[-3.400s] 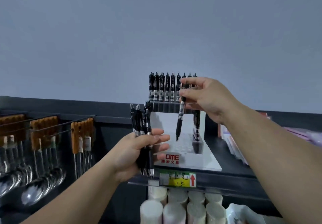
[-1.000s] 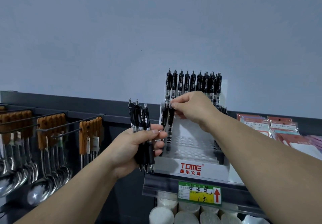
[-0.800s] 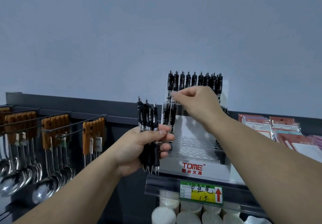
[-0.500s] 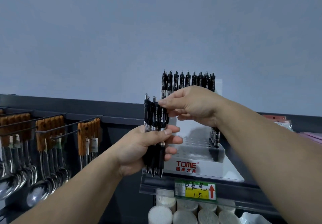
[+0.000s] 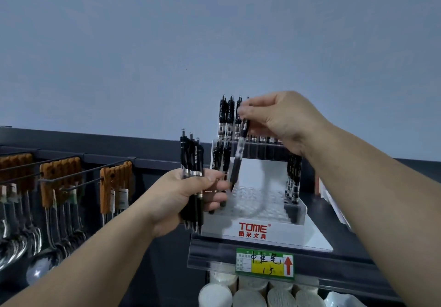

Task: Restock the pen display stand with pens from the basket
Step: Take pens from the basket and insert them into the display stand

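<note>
The white tiered pen display stand [image 5: 274,228] marked TOME sits on a shelf at centre. Black pens fill its back row [image 5: 228,120]; two stand at the left of the middle tier and several along its right side [image 5: 293,177]. My left hand [image 5: 188,194] grips a bundle of black pens [image 5: 192,161] upright, just left of the stand. My right hand [image 5: 281,118] pinches the top of a single black pen [image 5: 238,156], which hangs tip-down over the stand's left front holes. No basket is in view.
Wooden-handled spoons [image 5: 59,199] hang from hooks at left. A yellow and green price label [image 5: 265,262] is clipped to the shelf edge. White rolls [image 5: 250,294] sit below the shelf. Packets lie at the far right. A grey wall rises behind.
My right hand reached to the bundle in my left hand, pulled one pen out and lifted it over the stand. The bundle stays in my left hand.
</note>
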